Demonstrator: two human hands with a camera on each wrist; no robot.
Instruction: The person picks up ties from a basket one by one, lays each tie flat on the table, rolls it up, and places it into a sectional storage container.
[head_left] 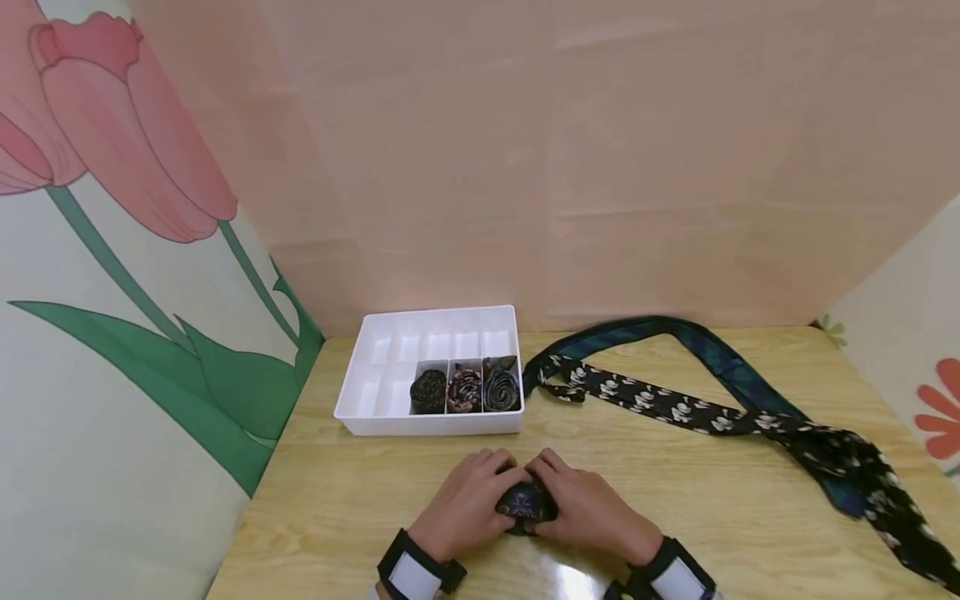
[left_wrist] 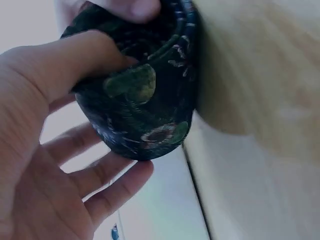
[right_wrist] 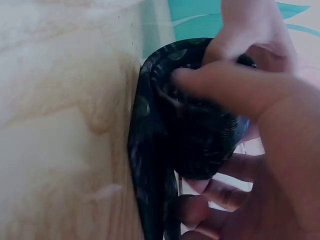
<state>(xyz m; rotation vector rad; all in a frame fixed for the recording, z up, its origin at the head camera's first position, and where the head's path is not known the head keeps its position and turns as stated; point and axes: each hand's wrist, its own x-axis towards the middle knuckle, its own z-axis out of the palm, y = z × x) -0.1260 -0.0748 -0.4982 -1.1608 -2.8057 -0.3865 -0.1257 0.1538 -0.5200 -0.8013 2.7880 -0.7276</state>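
Note:
A dark necktie with a flower pattern, wound into a roll (head_left: 525, 502), rests on the table between both hands. My left hand (head_left: 472, 504) grips its left side; in the left wrist view the thumb presses into the coil's open end, with the fingers around the outside of the rolled tie (left_wrist: 150, 110). From the other side my right hand (head_left: 592, 510) holds the same roll. The right wrist view shows its blurred thumb on the coil and a flat tail of the tie (right_wrist: 150, 175) running off the roll along the tabletop.
Beyond the hands stands a white divided box (head_left: 435, 425) with several compartments; three in its front row hold rolled ties (head_left: 465, 388). To the right, a black tie with white flowers (head_left: 660, 407) lies across a dark blue-green tie (head_left: 720, 358) on the wooden table (head_left: 315, 517).

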